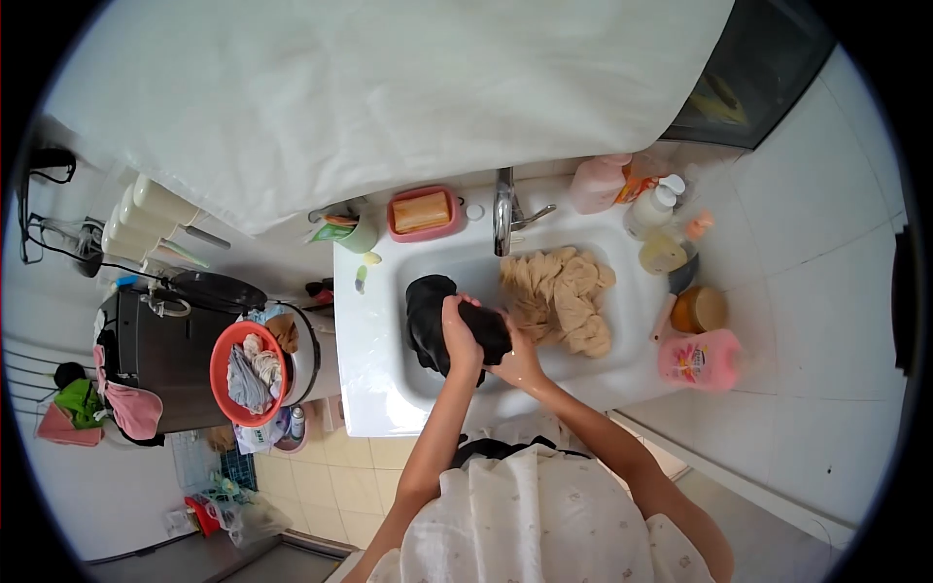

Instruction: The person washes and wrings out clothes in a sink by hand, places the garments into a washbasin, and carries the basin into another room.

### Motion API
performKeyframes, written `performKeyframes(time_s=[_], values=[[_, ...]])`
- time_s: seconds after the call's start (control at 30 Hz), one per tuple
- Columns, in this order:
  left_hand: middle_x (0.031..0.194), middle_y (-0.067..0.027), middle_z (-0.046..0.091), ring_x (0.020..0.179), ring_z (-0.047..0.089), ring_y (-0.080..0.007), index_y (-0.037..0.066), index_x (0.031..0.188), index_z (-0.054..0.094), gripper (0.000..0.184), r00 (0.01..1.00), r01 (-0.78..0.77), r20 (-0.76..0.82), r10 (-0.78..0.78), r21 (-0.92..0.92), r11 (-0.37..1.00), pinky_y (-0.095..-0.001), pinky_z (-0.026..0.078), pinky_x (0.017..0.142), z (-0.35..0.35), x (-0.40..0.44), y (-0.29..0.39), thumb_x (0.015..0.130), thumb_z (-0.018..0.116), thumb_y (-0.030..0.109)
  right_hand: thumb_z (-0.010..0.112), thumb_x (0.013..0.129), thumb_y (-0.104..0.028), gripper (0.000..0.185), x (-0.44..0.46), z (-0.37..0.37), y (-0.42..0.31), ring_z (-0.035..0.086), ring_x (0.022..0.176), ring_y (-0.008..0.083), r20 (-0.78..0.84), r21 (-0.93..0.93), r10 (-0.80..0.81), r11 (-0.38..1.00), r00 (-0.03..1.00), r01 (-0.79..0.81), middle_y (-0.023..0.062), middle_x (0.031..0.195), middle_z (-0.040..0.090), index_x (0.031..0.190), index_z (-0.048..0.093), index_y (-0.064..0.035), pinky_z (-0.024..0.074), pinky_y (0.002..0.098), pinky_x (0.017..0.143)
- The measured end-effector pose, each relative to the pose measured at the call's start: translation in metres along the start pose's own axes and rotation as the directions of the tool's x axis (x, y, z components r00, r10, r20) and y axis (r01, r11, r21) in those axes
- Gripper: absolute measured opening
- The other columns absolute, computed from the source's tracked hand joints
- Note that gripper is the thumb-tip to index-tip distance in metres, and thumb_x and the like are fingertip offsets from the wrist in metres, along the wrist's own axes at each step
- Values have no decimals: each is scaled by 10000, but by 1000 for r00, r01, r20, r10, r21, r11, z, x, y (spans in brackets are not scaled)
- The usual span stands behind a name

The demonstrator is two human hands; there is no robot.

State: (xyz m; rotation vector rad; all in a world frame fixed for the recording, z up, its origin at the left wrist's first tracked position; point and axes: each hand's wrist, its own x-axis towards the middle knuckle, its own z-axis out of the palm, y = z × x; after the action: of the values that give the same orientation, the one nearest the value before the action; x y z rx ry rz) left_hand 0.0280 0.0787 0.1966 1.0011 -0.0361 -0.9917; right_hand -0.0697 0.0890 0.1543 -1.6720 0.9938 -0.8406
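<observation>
A wet-looking black cloth garment [428, 316] is bunched up in the left part of the white sink [389, 291]; its exact kind does not show. My left hand [461, 335] is wrapped over the middle of it. On its right end my right hand [517, 358] grips the same cloth, fingers partly hidden beneath it. Just right of my hands, a crumpled beige garment [562, 296] lies in the basin. Above the basin's back edge stands the chrome faucet [503, 214].
A pink soap dish [425, 214] with a bar and a green cup [360, 235] stand back left. Along the right rim are a pump bottle [649, 209], an amber jar [699, 309] and a pink detergent bottle [698, 360]. A red basin [222, 374] of clothes sits at far left.
</observation>
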Motion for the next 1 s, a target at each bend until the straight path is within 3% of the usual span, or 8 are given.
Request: performKeyframes(time_s=[0.07,0.13,0.3,0.5,0.73,0.83,0.93,1.0], values=[[648,-44,427,635,440,-153,40,669,425,119,994,111,18,-111,-9,994,-262,378,670,-7,-2,6,729,430,143,715,530,-174,676,6,-8,9,550,762,283,90,-8,7,1000,996,-6,139,848,565,1116,399,-52,432,316,702],[646,-46,427,640,444,-159,38,661,424,117,988,147,46,-147,-5,989,-273,380,681,-10,-6,12,723,427,137,720,544,-175,449,17,-21,4,529,717,179,532,70,127,979,837,-194,78,773,554,898,503,-4,414,279,682],[644,-60,417,649,431,-177,23,642,426,134,899,298,323,-296,42,954,-284,374,675,-34,7,16,689,433,148,692,548,-111,344,16,-19,7,503,653,114,752,124,308,802,582,-584,43,720,536,826,514,-15,404,245,603],[597,-40,375,565,377,-122,36,615,383,101,755,470,558,-345,-93,878,-237,348,573,-52,11,17,636,436,119,597,610,-82,329,4,4,11,475,651,103,972,235,-30,231,235,-944,-2,761,489,916,477,-74,406,228,562],[563,-55,388,557,402,-169,29,615,395,152,719,451,537,-442,123,884,-263,361,589,-44,17,26,675,438,163,623,679,-438,671,-1,-9,30,449,977,144,937,330,-75,500,340,-800,39,1046,446,1164,345,-67,375,271,815],[549,-58,395,553,406,-176,36,599,397,175,655,490,561,-506,193,850,-260,359,583,-40,10,29,684,441,183,450,532,-725,957,-4,-7,32,338,1126,173,889,459,-132,258,439,-850,45,1155,399,1193,304,-50,287,395,933],[532,-54,385,527,392,-173,45,591,388,185,665,416,563,-490,265,870,-257,348,567,-36,-5,29,677,445,198,341,602,-744,918,-11,5,30,353,1115,186,802,554,170,146,572,-820,58,1224,362,1187,340,-36,253,358,946],[508,-45,360,492,367,-157,48,582,375,189,568,546,658,-495,149,825,-252,338,539,-37,-12,29,662,449,202,329,623,-731,891,-5,9,42,370,1102,188,836,548,-32,106,548,-830,59,1205,386,1176,357,-34,265,353,940]])
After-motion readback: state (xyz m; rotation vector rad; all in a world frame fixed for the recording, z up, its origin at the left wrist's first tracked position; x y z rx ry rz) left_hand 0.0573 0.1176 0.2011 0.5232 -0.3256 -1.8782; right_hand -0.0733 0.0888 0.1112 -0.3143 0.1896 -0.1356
